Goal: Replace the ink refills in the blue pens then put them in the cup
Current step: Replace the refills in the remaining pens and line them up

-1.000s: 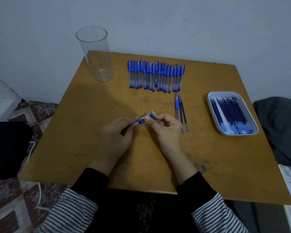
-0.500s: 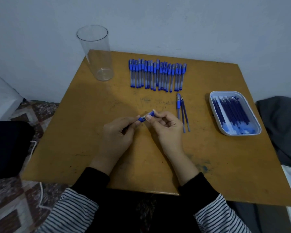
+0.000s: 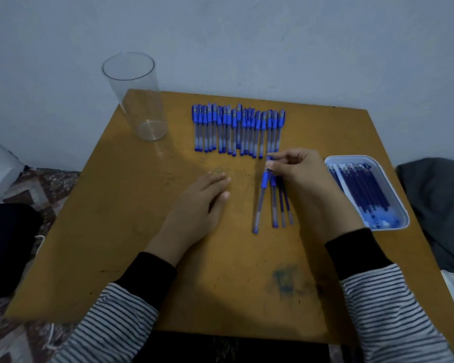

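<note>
Two hands work at a small group of pens on the table.
The right hand appears to pinch, thumb against fingertips, the far end of a blue pen lying beside loose refills. The left hand rests flat, fingers straight, holding nothing. Bringing it in to steady the barrel should ease unscrewing. The cup stands empty at the far left corner. The tray at right holds many more refills, and a row of pens lies beyond.

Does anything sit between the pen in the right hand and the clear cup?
Nothing visible blocks it. Bare tabletop runs from the pen pinched by the right hand to the empty cup. The row of pens lies just beyond that line, and the left hand lies just short of it.
</note>
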The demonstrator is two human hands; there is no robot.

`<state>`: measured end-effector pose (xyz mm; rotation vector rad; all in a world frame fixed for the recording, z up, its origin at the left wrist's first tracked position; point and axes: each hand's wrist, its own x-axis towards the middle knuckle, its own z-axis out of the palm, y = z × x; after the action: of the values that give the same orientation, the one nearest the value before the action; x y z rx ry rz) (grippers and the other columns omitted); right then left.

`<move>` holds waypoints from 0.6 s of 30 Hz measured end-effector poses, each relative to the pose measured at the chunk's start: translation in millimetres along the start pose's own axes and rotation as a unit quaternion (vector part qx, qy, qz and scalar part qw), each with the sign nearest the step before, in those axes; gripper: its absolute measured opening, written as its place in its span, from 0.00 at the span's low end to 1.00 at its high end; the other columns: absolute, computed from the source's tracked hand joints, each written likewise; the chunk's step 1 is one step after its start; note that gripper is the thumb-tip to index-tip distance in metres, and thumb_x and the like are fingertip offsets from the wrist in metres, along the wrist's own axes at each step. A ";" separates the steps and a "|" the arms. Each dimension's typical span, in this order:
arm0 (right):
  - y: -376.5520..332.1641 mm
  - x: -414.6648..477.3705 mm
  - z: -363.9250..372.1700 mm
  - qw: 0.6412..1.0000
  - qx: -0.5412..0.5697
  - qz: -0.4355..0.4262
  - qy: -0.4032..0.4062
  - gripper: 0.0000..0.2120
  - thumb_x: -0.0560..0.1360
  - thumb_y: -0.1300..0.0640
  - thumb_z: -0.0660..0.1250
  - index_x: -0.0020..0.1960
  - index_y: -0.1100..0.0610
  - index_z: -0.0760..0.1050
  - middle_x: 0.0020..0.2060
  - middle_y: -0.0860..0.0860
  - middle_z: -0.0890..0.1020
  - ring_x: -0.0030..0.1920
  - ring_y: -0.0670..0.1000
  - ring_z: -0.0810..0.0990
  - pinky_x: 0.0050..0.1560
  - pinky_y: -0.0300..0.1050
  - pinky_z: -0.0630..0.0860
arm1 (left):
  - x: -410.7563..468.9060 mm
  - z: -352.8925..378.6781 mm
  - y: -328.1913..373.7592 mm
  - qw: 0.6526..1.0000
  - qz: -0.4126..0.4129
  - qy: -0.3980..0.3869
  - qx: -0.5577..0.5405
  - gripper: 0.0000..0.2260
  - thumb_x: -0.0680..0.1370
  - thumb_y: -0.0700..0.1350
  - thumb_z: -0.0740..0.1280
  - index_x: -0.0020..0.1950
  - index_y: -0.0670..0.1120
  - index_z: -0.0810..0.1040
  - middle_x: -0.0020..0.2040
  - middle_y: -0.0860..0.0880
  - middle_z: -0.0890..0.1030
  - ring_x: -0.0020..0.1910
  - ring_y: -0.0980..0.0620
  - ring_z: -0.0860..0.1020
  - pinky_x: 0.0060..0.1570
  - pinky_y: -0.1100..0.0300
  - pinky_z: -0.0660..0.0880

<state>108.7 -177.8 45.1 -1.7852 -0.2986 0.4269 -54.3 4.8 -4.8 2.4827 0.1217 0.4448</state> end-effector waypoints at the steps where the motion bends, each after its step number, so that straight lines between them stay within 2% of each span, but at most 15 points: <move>1: -0.2 6.1 -2.6 1.000 -0.020 0.002 -0.009 0.05 0.70 0.62 0.77 0.46 0.59 0.84 0.37 0.54 0.84 0.41 0.52 0.84 0.53 0.48 0.80 | 4.9 3.0 1.2 1.000 0.007 -0.014 0.022 0.21 0.82 0.53 0.59 0.70 0.45 0.77 0.71 0.48 0.76 0.74 0.48 0.69 0.72 0.58 0.63; 3: -2.0 15.7 -6.0 0.997 -0.079 -0.010 -0.019 0.06 0.71 0.61 0.77 0.47 0.58 0.84 0.38 0.53 0.84 0.40 0.48 0.83 0.50 0.42 0.79 | 15.0 6.8 3.9 0.997 0.014 -0.039 0.061 0.25 0.81 0.55 0.56 0.72 0.44 0.76 0.73 0.47 0.74 0.75 0.44 0.68 0.72 0.53 0.63; 5: -5.8 21.3 -7.6 0.990 -0.133 -0.021 -0.032 0.09 0.72 0.59 0.76 0.51 0.57 0.84 0.39 0.51 0.84 0.40 0.44 0.82 0.46 0.35 0.77 | 25.0 9.3 6.1 0.995 0.010 -0.060 0.081 0.26 0.81 0.57 0.54 0.73 0.44 0.74 0.74 0.47 0.72 0.76 0.44 0.67 0.73 0.53 0.60; 8: -8.6 27.1 -8.2 0.984 -0.171 -0.020 -0.036 0.10 0.72 0.57 0.76 0.53 0.56 0.83 0.41 0.50 0.84 0.41 0.44 0.81 0.44 0.32 0.75 | 36.5 13.3 7.6 0.994 0.000 -0.075 0.085 0.25 0.81 0.56 0.57 0.75 0.44 0.72 0.76 0.48 0.70 0.77 0.45 0.64 0.75 0.53 0.57; 11: -7.1 30.6 -7.9 0.980 -0.194 -0.028 -0.043 0.10 0.73 0.56 0.75 0.54 0.56 0.83 0.41 0.51 0.83 0.40 0.43 0.79 0.40 0.28 0.73 | 39.1 16.8 7.1 0.994 0.004 -0.074 0.084 0.27 0.81 0.57 0.55 0.74 0.44 0.73 0.76 0.47 0.70 0.77 0.44 0.65 0.75 0.49 0.59; 15: -2.4 32.4 -8.1 0.970 -0.235 -0.042 -0.045 0.11 0.73 0.55 0.75 0.54 0.55 0.84 0.45 0.53 0.83 0.45 0.48 0.79 0.44 0.38 0.74 | 39.1 16.9 6.3 0.994 0.000 -0.079 0.081 0.26 0.81 0.56 0.57 0.76 0.45 0.71 0.77 0.49 0.68 0.78 0.46 0.62 0.77 0.51 0.57; 18: -0.1 32.9 -8.0 0.964 -0.256 -0.050 -0.049 0.11 0.72 0.54 0.76 0.53 0.54 0.84 0.47 0.52 0.82 0.46 0.48 0.78 0.46 0.40 0.74 | 39.9 16.5 6.6 0.993 0.001 -0.085 0.080 0.26 0.81 0.56 0.57 0.76 0.46 0.70 0.78 0.50 0.67 0.79 0.47 0.61 0.76 0.54 0.53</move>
<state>141.8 -171.0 42.7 -2.2429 -0.6081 0.3886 -11.3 -2.2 -2.0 2.6650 0.0895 0.2311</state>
